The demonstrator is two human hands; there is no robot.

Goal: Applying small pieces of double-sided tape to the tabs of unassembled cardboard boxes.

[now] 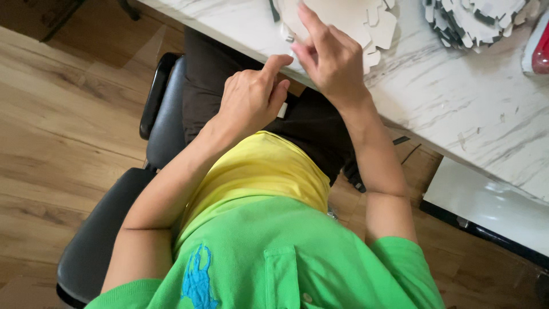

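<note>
A flat white die-cut cardboard blank [366, 23] lies at the near edge of the white marble table [457, 109]. My right hand [329, 57] rests on the blank's near edge, index finger stretched out over it and thumb at the rim, pinching it. My left hand [251, 97] sits just below the table edge over my lap. Its fingers are curled and its index fingertip touches the table edge next to my right thumb. A small white cardboard scrap [282, 109] sticks out from under the curled fingers.
A stack of similar white die-cut blanks [474, 20] sits further back on the table. A red and white object [538, 51] is at the right edge. I sit on a black chair [160, 114] over a wooden floor [63, 120]. A white panel [486, 206] lies under the table.
</note>
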